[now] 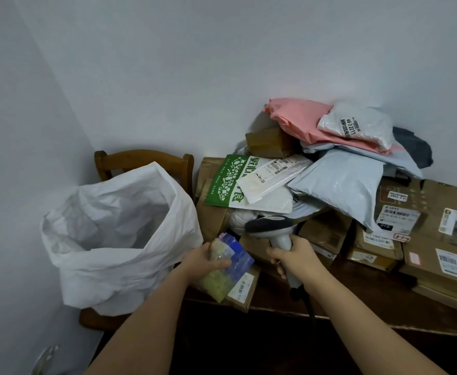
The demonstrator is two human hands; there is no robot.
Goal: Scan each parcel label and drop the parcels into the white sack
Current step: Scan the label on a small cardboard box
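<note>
Leftmost, the white sack (119,234) sits open on a wooden chair (143,161) beside the table's left edge. Our left hand (204,262) grips a clear parcel (228,262) above the table's (343,301) front-left corner. Our right hand (293,257) clasps the scanner (273,228). Behind, parcels (338,182) pile toward the table's right edge.
</note>
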